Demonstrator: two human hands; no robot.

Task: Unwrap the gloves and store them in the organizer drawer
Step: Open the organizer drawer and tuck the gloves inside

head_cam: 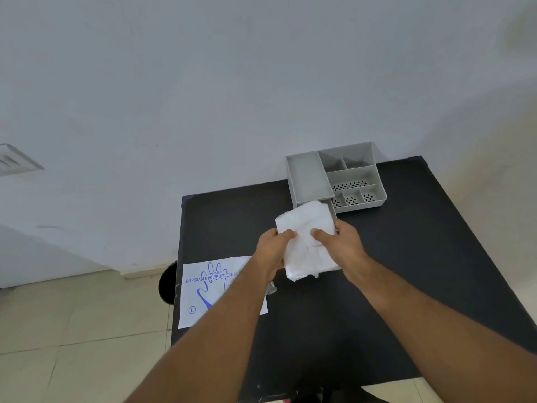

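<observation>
A folded stack of white translucent gloves [308,228] is held above the black table [406,271], its far end over the pulled-out drawer of the grey organizer [308,175]. My left hand [273,248] grips the stack's left edge, thumb on top. My right hand [343,242] grips its right side, thumb pressed on the middle. The drawer itself is mostly hidden under the gloves. The empty wrapper [203,289], white with a blue hand print and "DISPOSABLE POLYETHYLENE" lettering, lies flat at the table's left edge, partly under my left forearm.
The organizer stands at the table's far edge against the white wall, with several open compartments [354,181], some with perforated floors. A dark round object [168,283] sits beside the table's left edge, above the tiled floor [72,330].
</observation>
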